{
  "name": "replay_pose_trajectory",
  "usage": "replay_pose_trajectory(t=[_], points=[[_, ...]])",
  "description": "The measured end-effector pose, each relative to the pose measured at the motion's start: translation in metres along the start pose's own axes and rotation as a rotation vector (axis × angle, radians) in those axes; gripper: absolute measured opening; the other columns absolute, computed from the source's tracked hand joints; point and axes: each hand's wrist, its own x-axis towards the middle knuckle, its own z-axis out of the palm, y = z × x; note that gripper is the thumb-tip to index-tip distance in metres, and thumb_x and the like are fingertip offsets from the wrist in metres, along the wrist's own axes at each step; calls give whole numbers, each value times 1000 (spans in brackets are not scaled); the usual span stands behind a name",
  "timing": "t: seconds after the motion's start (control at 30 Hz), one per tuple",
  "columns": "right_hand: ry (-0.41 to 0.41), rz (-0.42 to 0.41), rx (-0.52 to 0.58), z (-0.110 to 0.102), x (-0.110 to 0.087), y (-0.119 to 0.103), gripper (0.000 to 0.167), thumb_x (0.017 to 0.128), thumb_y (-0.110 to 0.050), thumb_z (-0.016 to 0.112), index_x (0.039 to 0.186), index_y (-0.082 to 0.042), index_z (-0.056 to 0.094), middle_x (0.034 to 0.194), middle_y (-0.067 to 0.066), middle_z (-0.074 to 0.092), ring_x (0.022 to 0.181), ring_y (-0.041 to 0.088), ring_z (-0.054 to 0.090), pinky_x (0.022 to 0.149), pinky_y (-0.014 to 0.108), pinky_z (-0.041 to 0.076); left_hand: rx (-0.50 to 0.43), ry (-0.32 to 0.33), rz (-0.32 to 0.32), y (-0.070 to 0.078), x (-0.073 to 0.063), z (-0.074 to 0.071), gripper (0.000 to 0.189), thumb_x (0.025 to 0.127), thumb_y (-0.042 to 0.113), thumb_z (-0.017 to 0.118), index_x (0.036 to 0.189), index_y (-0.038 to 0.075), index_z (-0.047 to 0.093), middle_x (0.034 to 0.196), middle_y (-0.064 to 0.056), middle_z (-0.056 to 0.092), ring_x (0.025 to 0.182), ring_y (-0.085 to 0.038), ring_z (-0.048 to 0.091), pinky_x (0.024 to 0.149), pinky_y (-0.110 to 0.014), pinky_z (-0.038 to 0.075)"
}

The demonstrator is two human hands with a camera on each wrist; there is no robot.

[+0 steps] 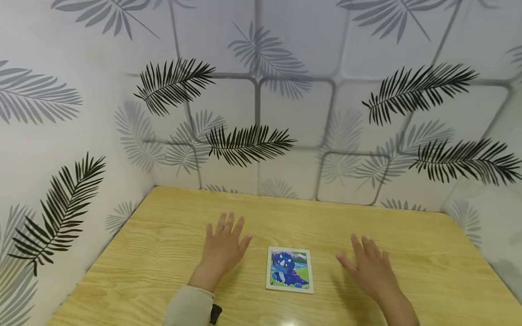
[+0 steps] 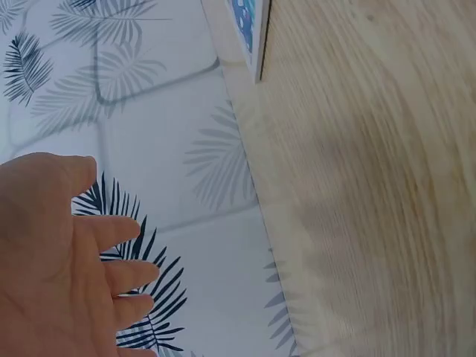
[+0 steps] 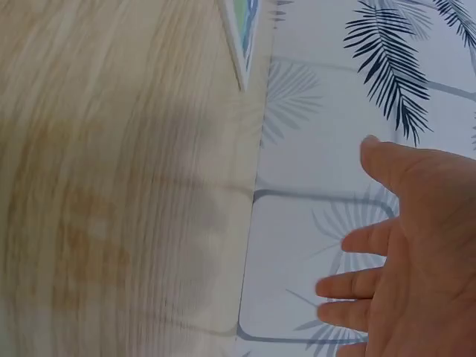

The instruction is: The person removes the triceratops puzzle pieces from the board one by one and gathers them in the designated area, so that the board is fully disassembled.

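A square picture board (image 1: 289, 270) with a white border lies flat on the wooden table, showing a blue cartoon dinosaur. To its left, my left hand (image 1: 223, 250) is held over the table, fingers spread and nothing in it. On the board's other side hovers my right hand (image 1: 372, 268), also with straight fingers and an empty palm. In the left wrist view only a corner of the board (image 2: 257, 44) shows, beyond the left hand (image 2: 67, 260). The right wrist view likewise catches one board corner (image 3: 242, 44), apart from the right hand (image 3: 416, 260).
The light wood table (image 1: 163, 235) ends at a wall (image 1: 293, 172) covered with grey and black leaf prints and rounded outlines. A pale sleeve (image 1: 189, 305) and a dark band (image 1: 215, 313) are at the left wrist.
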Motion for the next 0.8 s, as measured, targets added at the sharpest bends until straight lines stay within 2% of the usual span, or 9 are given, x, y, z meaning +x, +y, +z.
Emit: replay_pose_trajectory(t=[0.13,0.2,0.27,0.37,0.47,0.6,0.73,0.8], points=[[-4,-76,106,3,2,-7,67,97,-46,46,139,6,38,134,30,43,123,49,39,96,66,28,-147,-64,45,6,1,2,58,101,46,34,145,9,37,145,-16,39,137,-35,29,107,-59,17],[-33,-101,195,7,5,-11,64,97,-43,49,138,5,40,132,27,47,120,46,45,94,60,37,-258,-121,73,9,1,6,59,101,47,31,144,7,39,143,-16,43,134,-37,34,107,-57,20],[-61,-107,278,11,8,-16,61,96,-40,52,136,4,43,130,23,50,116,41,49,92,55,42,-397,-185,101,12,2,11,60,101,48,30,143,6,39,142,-15,44,132,-36,37,107,-54,24],[-71,-114,391,19,15,-23,49,96,-32,56,129,4,51,113,14,59,101,27,58,84,42,48,-601,-269,131,15,4,17,63,100,51,28,143,6,40,143,-13,43,132,-34,37,106,-50,28],[-76,-122,490,25,20,-30,40,95,-27,58,122,3,57,98,5,62,88,17,58,76,32,49,-758,-328,155,18,6,21,62,100,52,30,142,8,42,138,-13,49,127,-30,45,103,-47,35],[-118,-108,608,28,25,-41,38,95,-28,58,120,0,58,96,3,63,85,14,57,72,27,48,-867,-366,163,25,10,27,57,99,50,36,138,10,48,120,-11,61,109,-24,59,93,-44,44],[-158,-102,671,31,32,-50,39,95,-30,58,120,0,59,100,7,64,86,16,58,72,28,48,-925,-391,152,30,18,35,51,99,42,45,136,7,49,105,-9,64,96,-20,61,85,-39,48],[-171,-106,680,34,35,-53,39,94,-30,58,119,1,59,101,7,64,86,16,59,73,29,49,-972,-408,122,32,20,37,47,98,33,52,136,5,49,100,-10,64,93,-21,62,83,-39,49]])
